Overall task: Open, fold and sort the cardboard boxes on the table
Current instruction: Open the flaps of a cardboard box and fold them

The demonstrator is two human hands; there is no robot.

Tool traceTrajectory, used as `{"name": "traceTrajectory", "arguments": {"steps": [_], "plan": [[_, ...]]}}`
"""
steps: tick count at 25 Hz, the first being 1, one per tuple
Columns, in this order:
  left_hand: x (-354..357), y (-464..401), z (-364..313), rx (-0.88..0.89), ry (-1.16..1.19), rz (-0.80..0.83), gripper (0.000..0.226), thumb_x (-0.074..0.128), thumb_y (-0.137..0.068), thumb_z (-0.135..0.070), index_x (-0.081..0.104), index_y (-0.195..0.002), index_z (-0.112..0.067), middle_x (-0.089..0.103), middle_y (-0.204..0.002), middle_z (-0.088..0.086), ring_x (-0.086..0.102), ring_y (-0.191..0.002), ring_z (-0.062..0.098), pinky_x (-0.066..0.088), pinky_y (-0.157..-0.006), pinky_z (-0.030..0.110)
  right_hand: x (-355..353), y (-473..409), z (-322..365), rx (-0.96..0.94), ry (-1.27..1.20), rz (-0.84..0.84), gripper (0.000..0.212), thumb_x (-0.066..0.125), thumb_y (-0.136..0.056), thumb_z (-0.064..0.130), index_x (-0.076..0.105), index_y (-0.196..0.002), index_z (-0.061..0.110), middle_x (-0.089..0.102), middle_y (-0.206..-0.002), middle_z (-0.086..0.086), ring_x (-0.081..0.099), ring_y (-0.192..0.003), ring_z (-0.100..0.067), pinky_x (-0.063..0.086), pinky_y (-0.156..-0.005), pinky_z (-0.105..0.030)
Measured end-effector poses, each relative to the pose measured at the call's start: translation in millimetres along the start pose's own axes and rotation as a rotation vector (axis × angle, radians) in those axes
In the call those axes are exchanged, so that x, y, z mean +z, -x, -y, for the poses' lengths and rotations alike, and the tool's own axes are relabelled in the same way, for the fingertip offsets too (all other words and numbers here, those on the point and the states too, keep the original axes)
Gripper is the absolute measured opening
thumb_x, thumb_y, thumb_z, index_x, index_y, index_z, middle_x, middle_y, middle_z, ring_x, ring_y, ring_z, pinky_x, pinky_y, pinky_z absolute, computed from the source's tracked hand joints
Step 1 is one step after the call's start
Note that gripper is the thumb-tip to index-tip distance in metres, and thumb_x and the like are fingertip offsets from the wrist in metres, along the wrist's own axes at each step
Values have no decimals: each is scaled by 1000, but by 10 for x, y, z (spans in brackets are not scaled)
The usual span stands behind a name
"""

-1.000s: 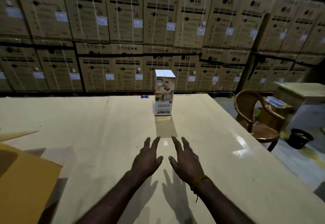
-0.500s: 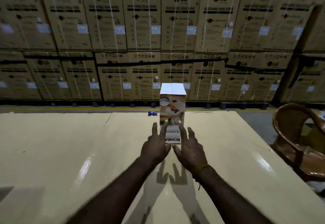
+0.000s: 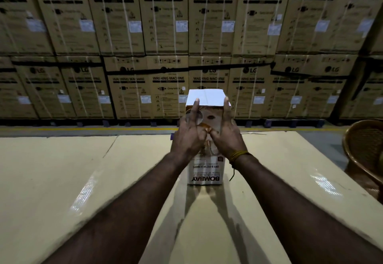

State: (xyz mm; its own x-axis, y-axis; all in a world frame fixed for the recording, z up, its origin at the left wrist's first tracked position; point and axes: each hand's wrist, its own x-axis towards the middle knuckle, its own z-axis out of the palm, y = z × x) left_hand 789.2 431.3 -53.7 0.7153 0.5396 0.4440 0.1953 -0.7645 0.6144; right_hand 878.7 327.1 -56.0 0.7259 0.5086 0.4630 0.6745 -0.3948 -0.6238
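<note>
A tall white printed carton stands upright on the table, its "BOMBAY" lettering upside down near the bottom. Its flat white top is closed. My left hand and my right hand lie side by side against the carton's front face. Their fingers are spread and the index fingertips reach its top front edge, while the thumbs nearly meet in the middle. Neither hand is closed around the carton. A yellow thread is tied around my right wrist.
Behind the table rises a wall of large stacked LG washing machine cartons. A brown wicker chair stands off the table's right side. The glossy beige tabletop extends wide to the left and toward me.
Both hands moved forward and up from the tabletop onto the carton's front, fingertips now at its top edge. My view came closer, and the brown cardboard at the left has left the frame.
</note>
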Motion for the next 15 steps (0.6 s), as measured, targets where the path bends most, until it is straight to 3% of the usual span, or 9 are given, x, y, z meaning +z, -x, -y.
{"name": "traceTrajectory", "arguments": {"steps": [3, 6, 9, 12, 13, 15], "plan": [[-121, 276, -141, 52, 20, -33, 85, 53, -95, -24, -4, -150, -53, 39, -141, 14, 59, -84, 22, 50, -64, 31, -84, 227, 130, -1, -13, -27, 99, 56, -90, 16, -16, -149, 50, 51, -122, -19, 46, -77, -23, 37, -61, -30], [-306, 780, -302, 64, 11, -101, 84, 55, -93, -21, 3, -152, -50, 40, -143, 6, 57, -71, 17, 49, -52, 30, -315, 681, 377, 38, 0, -43, 98, 52, -90, 17, -19, -145, 56, 50, -111, -16, 49, -70, -25, 39, -57, -31], [-542, 1503, -480, 47, 79, -163, 77, 57, -87, -21, 17, -147, -50, 41, -143, -6, 62, -88, 19, 54, -61, 31, -630, 1361, 676, 38, 13, -11, 95, 51, -94, 25, -24, -143, 57, 50, -115, -13, 59, -81, -30, 51, -68, -37], [-823, 2322, -773, 23, 172, -200, 68, 55, -84, -23, 29, -141, -49, 37, -142, -25, 54, -113, 3, 45, -74, 7, -938, 2180, 969, 58, 19, -3, 95, 54, -95, 29, -23, -143, 57, 48, -124, -9, 60, -93, -29, 52, -75, -39], [-920, 2595, -882, 6, 175, -215, 67, 55, -83, -26, 30, -140, -49, 36, -144, -24, 52, -116, 1, 46, -78, 8, -1018, 2456, 1064, 65, 18, -11, 95, 55, -94, 28, -21, -144, 57, 48, -125, -8, 60, -96, -30, 52, -76, -40], [-1122, 3181, -1096, -58, 206, -231, 70, 56, -80, -27, 30, -141, -51, 38, -147, -19, 52, -120, 4, 54, -83, 25, -1176, 3048, 1264, 62, 8, -31, 96, 57, -93, 27, -18, -145, 56, 48, -128, -6, 60, -97, -30, 52, -76, -41]]}}
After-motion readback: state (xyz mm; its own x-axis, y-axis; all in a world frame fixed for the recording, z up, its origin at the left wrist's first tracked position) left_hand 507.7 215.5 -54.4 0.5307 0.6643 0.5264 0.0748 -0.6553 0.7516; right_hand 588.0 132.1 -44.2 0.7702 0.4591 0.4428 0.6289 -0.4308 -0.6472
